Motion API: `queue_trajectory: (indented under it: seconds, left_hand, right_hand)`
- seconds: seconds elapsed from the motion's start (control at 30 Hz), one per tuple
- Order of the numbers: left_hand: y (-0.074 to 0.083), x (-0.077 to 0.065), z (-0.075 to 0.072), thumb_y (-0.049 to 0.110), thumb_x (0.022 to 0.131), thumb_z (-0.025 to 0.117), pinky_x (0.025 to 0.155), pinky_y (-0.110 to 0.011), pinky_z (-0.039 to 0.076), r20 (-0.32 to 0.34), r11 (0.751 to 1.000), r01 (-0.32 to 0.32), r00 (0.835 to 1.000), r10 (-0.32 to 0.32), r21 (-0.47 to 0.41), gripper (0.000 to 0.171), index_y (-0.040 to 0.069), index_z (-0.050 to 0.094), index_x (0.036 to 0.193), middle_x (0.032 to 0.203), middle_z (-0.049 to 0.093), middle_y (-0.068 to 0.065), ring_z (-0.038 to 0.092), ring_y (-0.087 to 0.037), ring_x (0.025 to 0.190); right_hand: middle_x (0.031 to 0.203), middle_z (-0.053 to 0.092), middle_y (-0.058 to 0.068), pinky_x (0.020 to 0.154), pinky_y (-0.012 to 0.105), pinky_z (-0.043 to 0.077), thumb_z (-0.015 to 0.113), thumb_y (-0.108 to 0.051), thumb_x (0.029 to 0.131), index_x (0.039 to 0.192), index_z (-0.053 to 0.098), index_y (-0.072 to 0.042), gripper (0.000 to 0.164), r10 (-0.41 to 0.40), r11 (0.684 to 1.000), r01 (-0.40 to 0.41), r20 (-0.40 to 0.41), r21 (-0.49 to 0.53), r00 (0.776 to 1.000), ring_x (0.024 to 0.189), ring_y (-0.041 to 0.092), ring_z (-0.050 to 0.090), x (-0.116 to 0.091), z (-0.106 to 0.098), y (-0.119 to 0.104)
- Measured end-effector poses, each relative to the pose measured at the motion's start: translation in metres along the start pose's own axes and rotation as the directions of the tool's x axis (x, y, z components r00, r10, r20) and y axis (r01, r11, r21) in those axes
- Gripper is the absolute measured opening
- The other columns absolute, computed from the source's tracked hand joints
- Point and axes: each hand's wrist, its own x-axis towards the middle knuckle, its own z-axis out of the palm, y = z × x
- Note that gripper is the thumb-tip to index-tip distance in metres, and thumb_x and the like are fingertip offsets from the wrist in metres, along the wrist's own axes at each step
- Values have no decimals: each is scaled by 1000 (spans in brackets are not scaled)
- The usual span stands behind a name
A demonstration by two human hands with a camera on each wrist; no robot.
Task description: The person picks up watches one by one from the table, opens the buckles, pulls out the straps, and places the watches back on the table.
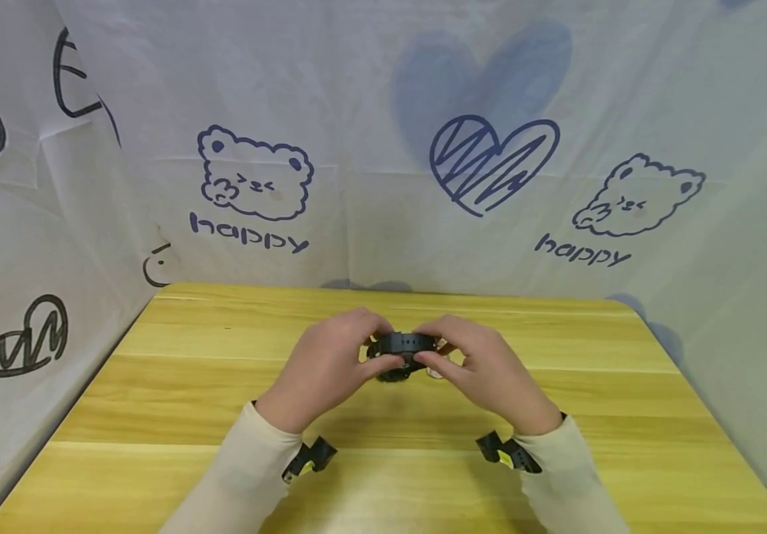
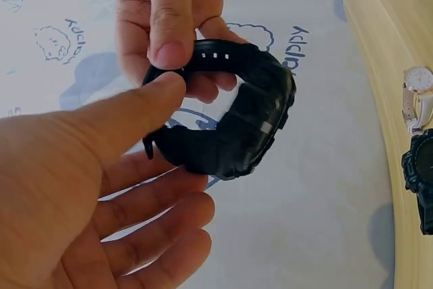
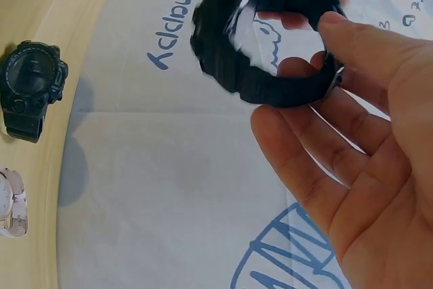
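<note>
A black wristwatch [image 2: 267, 103] with a holed strap is held up between both hands, its strap bent round into a loop. My left hand [image 1: 330, 360] pinches one side of the strap between thumb and fingers. From the other side, my right hand [image 1: 490, 363] grips the strap with thumb and fingers too. Both thumbs lie close together near the strap's ends in the left wrist view. Whether the buckle is fastened I cannot tell. The watch's dial faces away from the wrist cameras.
A second black watch [image 3: 30, 82] with a round dial lies on the wooden table [image 1: 190, 400]. Beside it is a pale watch [image 2: 418, 96] with a light strap, mostly hidden by the hands in the head view. A printed white cloth [image 1: 370, 185] hangs behind the table.
</note>
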Motion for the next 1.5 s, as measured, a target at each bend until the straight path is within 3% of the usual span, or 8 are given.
queue_trajectory:
  seconds: [0.1, 0.27, 0.4, 0.93, 1.3, 1.5]
  left_hand:
    - [-1, 0, -1, 37, 88, 83, 76, -30, 57, 5, 1000, -27, 1000, 27, -9, 35, 15, 74, 114, 105, 73, 3, 69, -12, 90]
    - [0, 0, -2, 32, 89, 83, 74, -29, 57, -12, 995, -96, 995, 96, -18, 26, 18, 75, 110, 101, 73, 6, 68, -9, 87]
    - [1, 0, -2, 30, 88, 84, 70, -28, 56, -14, 995, -104, 994, 104, -5, 24, 18, 75, 108, 97, 73, 8, 66, -7, 82]
    - [2, -1, 0, 29, 90, 83, 67, -26, 55, -4, 991, -133, 991, 133, -4, 23, 16, 75, 108, 95, 72, 7, 65, -6, 79]
    - [0, -1, -2, 30, 90, 83, 70, -27, 55, 22, 991, -131, 991, 131, -18, 25, 18, 76, 109, 97, 72, 7, 65, -6, 81]
    - [-2, 0, -6, 32, 90, 83, 71, -26, 55, -4, 990, -135, 991, 135, -37, 25, 18, 76, 110, 96, 72, 8, 66, -6, 81]
  right_hand:
    - [113, 73, -2, 69, 23, 58, 78, -15, 93, 120, 72, -15, 28, -6, 1000, 6, 3, 16, 1000, 91, 10, 71, 0, 1, 0]
    - [114, 72, -6, 82, 30, 59, 78, -20, 94, 120, 72, -17, 27, -15, 1000, 15, 5, -15, 1000, 99, 9, 68, 1, 2, 1]
    - [113, 69, -7, 91, 37, 58, 79, -24, 94, 119, 70, -18, 27, -30, 999, 30, 0, -39, 1000, 105, 10, 66, 1, 3, 0]
    - [102, 70, -8, 73, 25, 57, 80, -13, 91, 107, 71, -17, 19, -85, 996, 83, -35, -39, 996, 84, 5, 63, 1, 3, -3]
    - [101, 70, -7, 71, 25, 58, 79, -11, 89, 104, 71, -16, 18, -79, 997, 79, -44, -10, 996, 84, 6, 64, 0, 3, -3]
    - [101, 70, -6, 72, 26, 58, 81, -11, 88, 106, 71, -15, 21, -77, 997, 78, -79, 15, 994, 85, 7, 66, -1, 2, -3]
